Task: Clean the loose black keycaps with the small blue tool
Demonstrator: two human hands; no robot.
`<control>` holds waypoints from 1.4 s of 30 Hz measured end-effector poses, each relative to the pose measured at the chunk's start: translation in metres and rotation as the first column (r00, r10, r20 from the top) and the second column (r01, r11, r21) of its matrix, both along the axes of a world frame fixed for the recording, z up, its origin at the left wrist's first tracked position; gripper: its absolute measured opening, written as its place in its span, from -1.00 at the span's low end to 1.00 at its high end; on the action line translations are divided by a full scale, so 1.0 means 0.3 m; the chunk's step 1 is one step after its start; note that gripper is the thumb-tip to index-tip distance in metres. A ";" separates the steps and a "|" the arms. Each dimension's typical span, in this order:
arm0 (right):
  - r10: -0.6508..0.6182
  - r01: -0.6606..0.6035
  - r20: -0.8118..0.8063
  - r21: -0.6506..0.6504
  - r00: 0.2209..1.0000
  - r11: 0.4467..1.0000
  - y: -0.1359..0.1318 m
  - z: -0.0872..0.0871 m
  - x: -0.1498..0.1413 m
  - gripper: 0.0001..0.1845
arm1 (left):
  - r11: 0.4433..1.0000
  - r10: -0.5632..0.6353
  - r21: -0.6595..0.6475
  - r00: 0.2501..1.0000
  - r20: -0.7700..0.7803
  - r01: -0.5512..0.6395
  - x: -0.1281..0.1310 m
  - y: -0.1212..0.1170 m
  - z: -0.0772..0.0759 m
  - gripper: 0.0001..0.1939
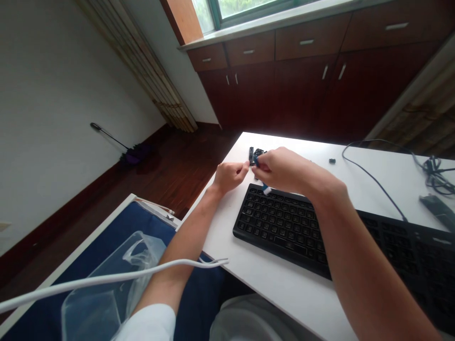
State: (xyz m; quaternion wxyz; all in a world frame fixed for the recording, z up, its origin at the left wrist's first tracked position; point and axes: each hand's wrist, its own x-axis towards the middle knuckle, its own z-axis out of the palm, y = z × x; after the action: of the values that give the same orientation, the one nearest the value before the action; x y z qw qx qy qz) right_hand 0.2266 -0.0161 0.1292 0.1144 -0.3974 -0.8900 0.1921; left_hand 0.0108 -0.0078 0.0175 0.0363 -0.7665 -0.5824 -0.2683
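Observation:
My right hand [279, 166] is closed around a small blue tool with a white end [266, 190], just beyond the keyboard's top left corner. Most of the tool is hidden by the fingers. Close beside it, my left hand [231, 176] has its fingers curled in, with the fingertips by a pile of small black pieces [259, 152] that look like keycaps. Whether it pinches one of them I cannot tell. A long black piece [251, 154] lies at the pile's left. Below both hands is the black keyboard [280, 220], partly covered by my right forearm.
A single black piece [332, 161] lies on the white table [227, 222]. A black cable [377, 182] runs to the keyboard from tangled cords [439, 177] at right. A white cord [117, 280] crosses in front of my left forearm, above a clear plastic bag [95, 293].

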 end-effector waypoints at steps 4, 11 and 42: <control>0.027 0.002 0.166 -0.174 0.986 0.985 -0.004 -0.024 -0.017 -0.70 | 1.000 0.006 -0.016 1.000 0.005 -0.006 0.010 -0.007 0.007 -0.49; 0.226 -0.214 -0.272 0.074 0.935 0.974 -0.005 -0.037 -0.082 -0.56 | 0.997 -0.052 -0.065 0.997 -0.065 0.047 -0.060 0.022 -0.022 -0.77; 0.095 -0.091 0.059 -0.068 0.994 0.994 -0.006 0.001 -0.010 -0.64 | 0.997 0.042 -0.060 0.999 -0.030 -0.044 0.001 -0.004 0.020 -0.52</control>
State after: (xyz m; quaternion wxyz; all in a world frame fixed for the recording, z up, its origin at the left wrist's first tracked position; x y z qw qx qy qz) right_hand 0.2236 -0.0180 0.1296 0.0649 -0.3649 -0.9039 0.2136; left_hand 0.0112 -0.0090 0.0235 0.0270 -0.7585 -0.6059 -0.2385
